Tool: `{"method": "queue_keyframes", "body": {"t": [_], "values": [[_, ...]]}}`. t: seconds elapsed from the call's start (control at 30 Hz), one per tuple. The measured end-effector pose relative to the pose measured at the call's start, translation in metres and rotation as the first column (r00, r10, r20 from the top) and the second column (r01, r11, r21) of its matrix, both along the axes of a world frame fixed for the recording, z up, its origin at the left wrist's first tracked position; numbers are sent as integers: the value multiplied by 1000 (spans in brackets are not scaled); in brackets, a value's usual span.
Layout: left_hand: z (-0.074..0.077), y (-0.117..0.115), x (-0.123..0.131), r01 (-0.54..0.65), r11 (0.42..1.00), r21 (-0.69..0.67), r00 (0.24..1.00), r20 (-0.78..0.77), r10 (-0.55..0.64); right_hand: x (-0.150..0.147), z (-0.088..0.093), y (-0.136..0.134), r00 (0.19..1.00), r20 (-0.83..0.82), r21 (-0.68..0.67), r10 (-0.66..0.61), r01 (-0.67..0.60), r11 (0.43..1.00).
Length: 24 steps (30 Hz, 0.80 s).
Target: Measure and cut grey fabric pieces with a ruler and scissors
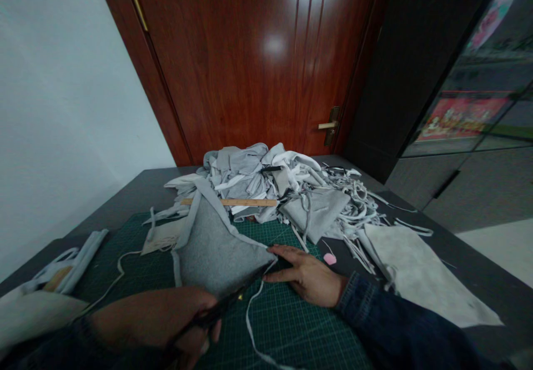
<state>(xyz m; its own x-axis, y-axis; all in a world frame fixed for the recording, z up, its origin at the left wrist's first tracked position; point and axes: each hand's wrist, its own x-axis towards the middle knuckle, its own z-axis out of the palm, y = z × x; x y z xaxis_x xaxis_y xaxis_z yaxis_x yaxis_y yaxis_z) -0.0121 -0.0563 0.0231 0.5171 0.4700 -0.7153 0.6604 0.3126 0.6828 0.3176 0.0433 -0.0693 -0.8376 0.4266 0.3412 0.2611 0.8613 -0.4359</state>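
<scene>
My left hand (183, 314) is closed round the handles of dark scissors (227, 303). Their blades point up and right along the lower edge of a grey fabric piece (225, 248), which has a paler folded border. The blade tips end close to the fabric's right corner. At that corner is my right hand (306, 273), forefinger and thumb parted on either side of the tip, holding it near the mat. A narrow pale strip (250, 317) hangs from the corner and curves down over the green cutting mat (312, 325). My left hand's palm is hidden.
Behind lies a heap of grey and white fabric scraps (250, 165), with a wooden ruler (250, 202) across its front. A pale fabric sheet (425, 270) and a pink piece (330, 259) lie to the right. Rolled pale cloth (85, 259) is at the left.
</scene>
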Motion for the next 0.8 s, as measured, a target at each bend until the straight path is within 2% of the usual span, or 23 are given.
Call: {"method": "queue_keyframes", "body": {"t": [0.37, 0.63, 0.8], "values": [[7, 4, 19, -32, 998, -52, 998, 55, 35, -1, 1, -2, 1000, 26, 7, -2, 2, 1000], [2, 8, 21, -8, 1000, -30, 1000, 29, 9, 0, -1, -2, 1000, 9, 23, -2, 2, 1000], [-9, 10, 18, -30, 999, -42, 997, 76, 33, 0, 0, -3, 1000, 22, 9, -11, 11, 1000]]}}
